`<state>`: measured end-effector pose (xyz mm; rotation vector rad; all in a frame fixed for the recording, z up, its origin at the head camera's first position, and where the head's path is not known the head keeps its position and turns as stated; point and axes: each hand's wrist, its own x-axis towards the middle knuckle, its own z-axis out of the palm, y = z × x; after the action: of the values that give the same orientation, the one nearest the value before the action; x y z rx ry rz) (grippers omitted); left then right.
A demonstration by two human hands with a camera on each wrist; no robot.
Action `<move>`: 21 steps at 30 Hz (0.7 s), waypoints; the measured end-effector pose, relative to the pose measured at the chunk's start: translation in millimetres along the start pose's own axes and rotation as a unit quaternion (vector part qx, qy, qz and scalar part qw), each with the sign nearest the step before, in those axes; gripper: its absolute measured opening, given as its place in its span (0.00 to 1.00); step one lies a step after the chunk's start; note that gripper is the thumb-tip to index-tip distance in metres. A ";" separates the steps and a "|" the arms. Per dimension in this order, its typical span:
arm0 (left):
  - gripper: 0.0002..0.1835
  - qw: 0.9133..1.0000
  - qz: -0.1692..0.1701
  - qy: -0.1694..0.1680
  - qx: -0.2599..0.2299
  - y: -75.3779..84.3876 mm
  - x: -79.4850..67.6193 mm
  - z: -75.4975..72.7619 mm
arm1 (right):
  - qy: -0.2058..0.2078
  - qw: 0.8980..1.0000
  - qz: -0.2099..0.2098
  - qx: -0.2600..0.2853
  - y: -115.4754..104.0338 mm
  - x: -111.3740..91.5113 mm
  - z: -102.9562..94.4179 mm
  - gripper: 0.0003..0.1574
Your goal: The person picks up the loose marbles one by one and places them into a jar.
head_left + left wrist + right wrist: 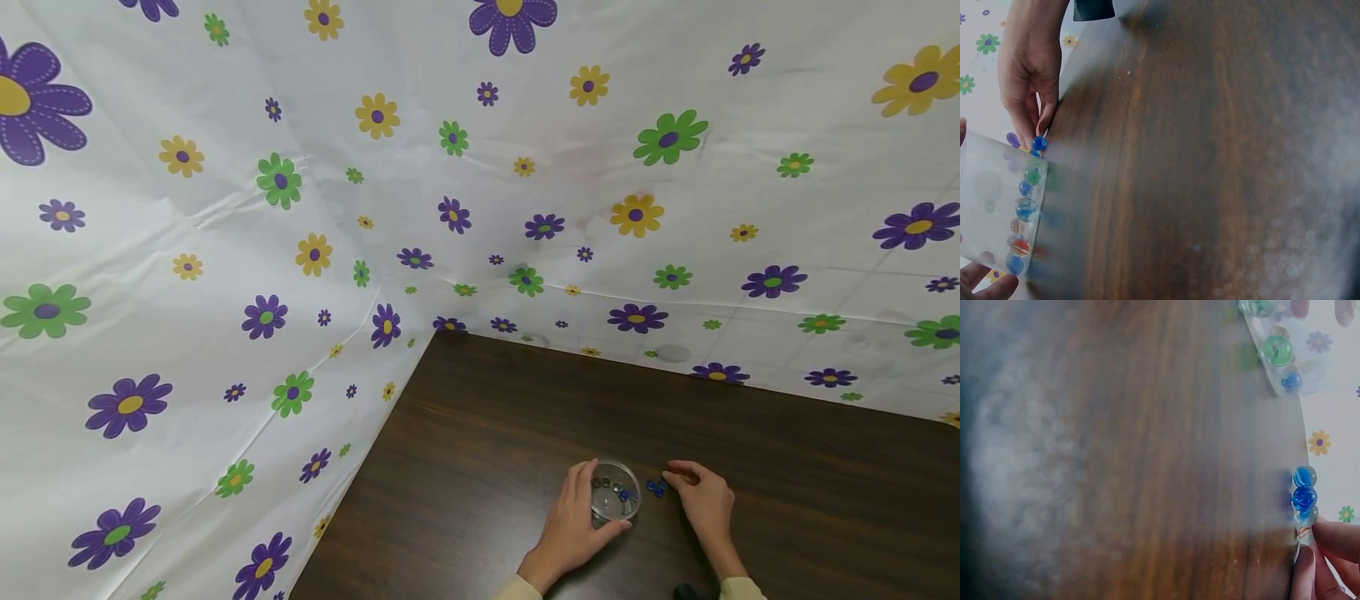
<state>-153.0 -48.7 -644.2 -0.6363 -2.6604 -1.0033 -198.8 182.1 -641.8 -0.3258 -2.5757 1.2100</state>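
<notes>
My left hand holds a clear round plastic cup, thumb on the near side and fingers around the far left. Several glass marbles, blue, green and one with red swirls, lie on the cup's bottom and show through its wall. To the right of the cup, a small cluster of blue marbles sits on the table. At this cluster my right hand pinches a clear marble with an orange swirl between thumb and fingers. Blue marbles stand beside those fingertips.
The dark wood-grain table extends behind and to the right of the hands. White flower-printed sheeting rises along its left and back edges. A dark object shows beside the right wrist at the bottom edge.
</notes>
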 end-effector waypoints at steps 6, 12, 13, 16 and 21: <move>0.48 1.000 -0.001 -0.003 0.000 0.4 -0.3 -0.1 | 0.004 1.000 -0.010 -0.003 1.8 0.0 0.8 0.09; 0.48 1.000 0.008 0.002 0.002 0.4 -0.5 0.4 | 0.019 1.000 -0.008 -0.009 1.7 -2.6 2.1 0.07; 0.48 1.000 0.009 0.003 0.003 0.3 -0.5 0.4 | 0.022 1.000 -0.006 -0.010 1.6 -3.3 2.1 0.07; 0.48 1.000 0.010 0.004 0.004 0.2 0.0 0.2 | 0.025 1.000 -0.002 -0.009 1.2 -3.6 1.1 0.07; 0.49 1.000 0.008 0.001 0.003 -0.2 0.4 -0.4 | 0.024 1.000 0.016 -0.001 -3.3 -5.8 -1.5 0.08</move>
<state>-153.4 -49.0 -643.9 -0.6536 -2.6510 -0.9917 -193.2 179.3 -639.2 -0.3927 -2.5416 1.1952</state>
